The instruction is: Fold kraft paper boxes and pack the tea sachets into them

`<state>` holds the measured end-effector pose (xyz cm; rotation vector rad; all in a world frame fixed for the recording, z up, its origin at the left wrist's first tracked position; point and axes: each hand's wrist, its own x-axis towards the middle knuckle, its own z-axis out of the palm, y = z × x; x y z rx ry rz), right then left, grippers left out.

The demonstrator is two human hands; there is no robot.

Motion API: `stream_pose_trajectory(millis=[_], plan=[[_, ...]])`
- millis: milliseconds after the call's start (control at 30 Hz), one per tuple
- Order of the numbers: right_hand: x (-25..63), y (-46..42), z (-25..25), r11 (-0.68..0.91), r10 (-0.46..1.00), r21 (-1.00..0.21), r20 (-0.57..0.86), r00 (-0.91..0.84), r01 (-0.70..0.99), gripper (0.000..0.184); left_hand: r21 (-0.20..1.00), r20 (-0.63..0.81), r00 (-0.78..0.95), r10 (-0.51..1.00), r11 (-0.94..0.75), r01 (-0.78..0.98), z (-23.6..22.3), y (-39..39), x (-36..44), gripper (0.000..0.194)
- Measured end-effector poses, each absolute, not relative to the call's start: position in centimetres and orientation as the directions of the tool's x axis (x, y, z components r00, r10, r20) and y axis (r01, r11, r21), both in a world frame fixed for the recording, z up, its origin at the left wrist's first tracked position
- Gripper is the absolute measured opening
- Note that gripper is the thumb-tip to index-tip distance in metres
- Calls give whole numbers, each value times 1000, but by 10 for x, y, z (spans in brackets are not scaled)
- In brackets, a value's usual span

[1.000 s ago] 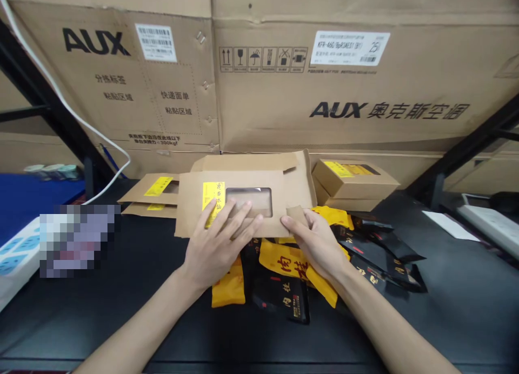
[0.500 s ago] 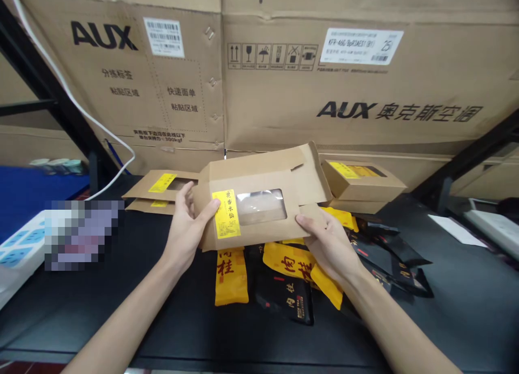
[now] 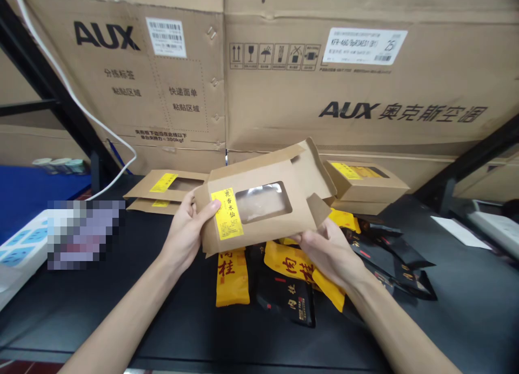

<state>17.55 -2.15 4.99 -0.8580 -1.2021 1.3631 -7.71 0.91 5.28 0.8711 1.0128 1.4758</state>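
A brown kraft paper box [image 3: 263,171] with a clear window and a yellow label is held up at the middle of the view, tilted, its right end flaps open. My left hand [image 3: 188,228] grips its left end, thumb on the label and fingers behind. Under the lower right corner, my right hand [image 3: 328,249] is closed on the box's bottom edge, its fingers partly hidden. Beneath the box lie yellow tea packets [image 3: 233,279] and black tea packets [image 3: 286,298] on the black table.
Flat kraft boxes [image 3: 140,185] lie behind on the left; a standing window box [image 3: 365,187] is at the right rear. Large AUX cartons [image 3: 275,104] form the back. A white power strip [image 3: 24,239], a cable [image 3: 83,112] and a white paper [image 3: 460,232] flank the table.
The box has tilted, its right end rising and its side flap swinging outward. My right hand has shifted from the front face down to the lower edge. My left hand keeps its hold.
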Motion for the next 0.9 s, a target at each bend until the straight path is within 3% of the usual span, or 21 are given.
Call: stream_pose_trajectory(millis=[133, 400, 633, 900], plan=[[173, -21, 47, 6, 991, -976, 35, -128, -218, 64, 939, 1, -164, 987, -57, -338, 51, 8, -75, 69], [173, -15, 44, 85, 996, -982, 77, 53, -167, 63, 943, 67, -175, 982, -120, -312, 49, 7, -74, 69], [176, -9, 43, 105, 993, -974, 91, 78, -201, 54, 968, 94, -193, 977, -135, -213, 52, 9, -80, 63], [183, -8, 51, 134, 984, -975, 110, 142, -175, 56, 986, -1, 50, 999, 9, -166, 62, 3, -91, 49]])
